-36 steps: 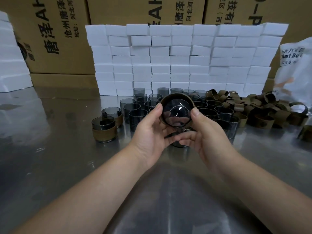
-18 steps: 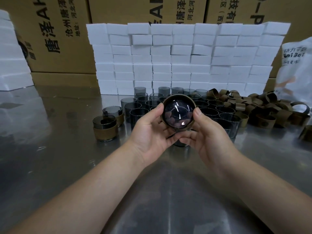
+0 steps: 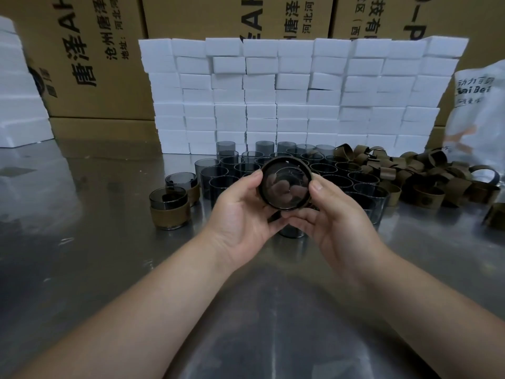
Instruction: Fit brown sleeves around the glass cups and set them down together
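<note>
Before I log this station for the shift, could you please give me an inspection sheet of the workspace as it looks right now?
Surface: metal table, shiny and reflective.
Job's things: held cup, brown sleeve around it, one end facing the camera; two sleeved cups standing at left; bare cups clustered behind the hands; loose sleeves piled at right.
Clutter: white plastic bag at the right edge.
Grippers: left hand and right hand both grip the held cup.
Cables: nothing seen.
Surroundings: wall of white foam blocks; printed cartons behind.
</note>
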Demonstrator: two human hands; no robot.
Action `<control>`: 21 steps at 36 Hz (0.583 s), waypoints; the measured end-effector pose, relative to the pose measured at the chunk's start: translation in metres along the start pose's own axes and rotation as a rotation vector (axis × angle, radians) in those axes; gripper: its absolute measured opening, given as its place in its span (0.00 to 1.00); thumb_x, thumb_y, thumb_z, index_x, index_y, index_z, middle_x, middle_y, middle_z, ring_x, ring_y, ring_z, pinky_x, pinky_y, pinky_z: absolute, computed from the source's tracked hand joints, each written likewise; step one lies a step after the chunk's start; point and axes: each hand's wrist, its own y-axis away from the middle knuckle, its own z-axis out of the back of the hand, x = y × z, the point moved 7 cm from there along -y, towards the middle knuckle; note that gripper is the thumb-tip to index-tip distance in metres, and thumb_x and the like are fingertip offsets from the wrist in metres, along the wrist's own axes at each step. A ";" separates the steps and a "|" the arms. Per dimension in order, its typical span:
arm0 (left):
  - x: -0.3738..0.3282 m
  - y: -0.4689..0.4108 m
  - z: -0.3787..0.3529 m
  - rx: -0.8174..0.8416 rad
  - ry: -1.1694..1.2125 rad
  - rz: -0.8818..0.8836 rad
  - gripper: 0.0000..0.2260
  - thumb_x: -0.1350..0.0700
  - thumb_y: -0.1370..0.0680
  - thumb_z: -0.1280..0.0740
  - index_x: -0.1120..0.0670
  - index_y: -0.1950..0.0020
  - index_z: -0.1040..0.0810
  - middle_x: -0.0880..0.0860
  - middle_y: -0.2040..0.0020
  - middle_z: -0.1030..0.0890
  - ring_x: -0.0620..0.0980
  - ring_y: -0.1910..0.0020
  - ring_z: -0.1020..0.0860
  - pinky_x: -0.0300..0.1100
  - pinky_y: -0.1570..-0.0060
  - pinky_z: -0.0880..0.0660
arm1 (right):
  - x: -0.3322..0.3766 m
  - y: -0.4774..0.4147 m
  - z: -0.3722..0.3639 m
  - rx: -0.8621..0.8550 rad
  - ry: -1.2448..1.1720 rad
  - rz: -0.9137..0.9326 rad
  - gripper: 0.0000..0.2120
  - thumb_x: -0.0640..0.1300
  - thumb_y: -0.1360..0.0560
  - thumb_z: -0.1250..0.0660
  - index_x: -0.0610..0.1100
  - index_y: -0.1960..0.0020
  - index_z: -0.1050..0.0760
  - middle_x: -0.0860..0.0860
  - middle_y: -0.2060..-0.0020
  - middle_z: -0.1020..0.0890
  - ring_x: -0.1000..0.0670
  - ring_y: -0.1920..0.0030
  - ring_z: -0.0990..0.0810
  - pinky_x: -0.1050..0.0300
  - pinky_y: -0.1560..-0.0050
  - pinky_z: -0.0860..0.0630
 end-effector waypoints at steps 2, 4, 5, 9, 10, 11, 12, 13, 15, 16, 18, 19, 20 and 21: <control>-0.003 -0.001 0.000 0.002 0.013 -0.038 0.25 0.47 0.32 0.39 0.57 0.39 0.25 0.62 0.37 0.25 0.57 0.42 0.25 0.50 0.44 0.29 | -0.001 -0.001 -0.001 0.010 0.041 0.036 0.15 0.43 0.33 0.37 0.56 0.52 0.19 0.55 0.54 0.15 0.54 0.54 0.17 0.63 0.58 0.22; -0.004 0.000 -0.001 0.000 -0.036 -0.079 0.24 0.45 0.32 0.40 0.56 0.41 0.23 0.61 0.40 0.22 0.56 0.44 0.23 0.49 0.44 0.28 | -0.004 -0.001 0.001 -0.002 0.108 0.043 0.21 0.42 0.36 0.38 0.58 0.46 0.22 0.58 0.53 0.16 0.56 0.49 0.18 0.62 0.54 0.23; -0.004 0.000 0.000 -0.014 -0.102 -0.104 0.24 0.44 0.33 0.39 0.54 0.42 0.23 0.59 0.43 0.20 0.54 0.45 0.22 0.48 0.47 0.26 | -0.005 0.000 0.001 -0.007 0.165 0.043 0.25 0.45 0.37 0.37 0.57 0.40 0.27 0.60 0.50 0.18 0.57 0.46 0.20 0.59 0.48 0.24; -0.004 0.000 0.005 -0.082 -0.344 -0.242 0.12 0.48 0.30 0.35 0.51 0.50 0.25 0.50 0.56 0.18 0.48 0.54 0.21 0.44 0.50 0.27 | -0.003 0.007 -0.003 0.011 0.429 0.061 0.39 0.59 0.34 0.36 0.56 0.25 0.45 0.67 0.39 0.30 0.69 0.39 0.31 0.66 0.38 0.35; -0.004 0.000 0.005 -0.089 -0.376 -0.271 0.11 0.48 0.31 0.38 0.51 0.51 0.26 0.48 0.58 0.18 0.47 0.56 0.21 0.44 0.50 0.27 | -0.003 0.008 -0.004 0.014 0.452 0.068 0.39 0.59 0.33 0.38 0.56 0.25 0.47 0.69 0.40 0.32 0.72 0.40 0.32 0.68 0.39 0.36; -0.006 0.001 0.005 -0.087 -0.411 -0.297 0.11 0.48 0.31 0.39 0.51 0.52 0.27 0.47 0.59 0.19 0.45 0.56 0.21 0.43 0.51 0.27 | -0.003 0.009 -0.005 0.018 0.461 0.067 0.39 0.59 0.33 0.39 0.56 0.25 0.48 0.69 0.41 0.33 0.73 0.40 0.33 0.69 0.41 0.35; -0.007 0.002 0.004 -0.076 -0.443 -0.322 0.11 0.48 0.30 0.40 0.50 0.52 0.28 0.47 0.59 0.19 0.44 0.57 0.21 0.42 0.52 0.27 | -0.003 0.009 -0.006 0.025 0.468 0.062 0.39 0.59 0.32 0.39 0.56 0.25 0.48 0.69 0.41 0.33 0.73 0.41 0.33 0.71 0.42 0.35; -0.009 0.003 0.003 -0.061 -0.467 -0.343 0.11 0.48 0.31 0.41 0.50 0.51 0.28 0.47 0.59 0.19 0.43 0.57 0.21 0.41 0.53 0.27 | -0.003 0.010 -0.006 0.030 0.475 0.056 0.39 0.59 0.33 0.39 0.56 0.25 0.49 0.69 0.40 0.33 0.74 0.41 0.33 0.73 0.44 0.34; -0.010 0.005 0.000 -0.033 -0.525 -0.382 0.12 0.49 0.31 0.42 0.49 0.50 0.28 0.48 0.55 0.22 0.41 0.56 0.23 0.38 0.53 0.27 | -0.001 0.011 -0.009 0.044 0.486 0.053 0.40 0.59 0.33 0.40 0.56 0.25 0.52 0.68 0.40 0.33 0.74 0.41 0.33 0.76 0.44 0.34; -0.011 0.006 -0.003 -0.020 -0.563 -0.402 0.12 0.49 0.31 0.42 0.49 0.49 0.29 0.48 0.54 0.23 0.40 0.56 0.24 0.37 0.53 0.28 | -0.001 0.011 -0.010 0.050 0.489 0.056 0.41 0.58 0.33 0.40 0.56 0.24 0.54 0.65 0.38 0.33 0.71 0.38 0.33 0.74 0.41 0.35; -0.012 0.008 -0.006 0.001 -0.610 -0.424 0.12 0.50 0.30 0.43 0.49 0.49 0.30 0.49 0.54 0.24 0.40 0.56 0.25 0.36 0.54 0.28 | 0.000 0.012 -0.011 0.057 0.493 0.058 0.41 0.58 0.32 0.40 0.56 0.24 0.55 0.62 0.36 0.33 0.67 0.35 0.34 0.68 0.36 0.37; -0.013 0.009 -0.007 0.008 -0.619 -0.428 0.11 0.50 0.30 0.43 0.50 0.50 0.30 0.50 0.55 0.25 0.41 0.57 0.25 0.36 0.54 0.28 | 0.001 0.013 -0.011 0.060 0.489 0.059 0.40 0.59 0.32 0.40 0.58 0.25 0.54 0.62 0.36 0.33 0.67 0.36 0.34 0.66 0.36 0.38; -0.013 0.010 -0.008 0.008 -0.635 -0.434 0.10 0.50 0.30 0.44 0.51 0.51 0.30 0.51 0.56 0.25 0.43 0.57 0.26 0.37 0.54 0.29 | 0.001 0.013 -0.012 0.063 0.485 0.063 0.38 0.59 0.32 0.40 0.60 0.27 0.53 0.63 0.37 0.33 0.68 0.37 0.33 0.66 0.37 0.37; -0.014 0.011 -0.008 0.002 -0.655 -0.445 0.09 0.50 0.30 0.44 0.52 0.53 0.31 0.52 0.57 0.26 0.45 0.56 0.27 0.40 0.54 0.30 | 0.002 0.014 -0.013 0.068 0.488 0.070 0.35 0.59 0.32 0.40 0.63 0.29 0.51 0.62 0.36 0.32 0.69 0.38 0.33 0.67 0.38 0.37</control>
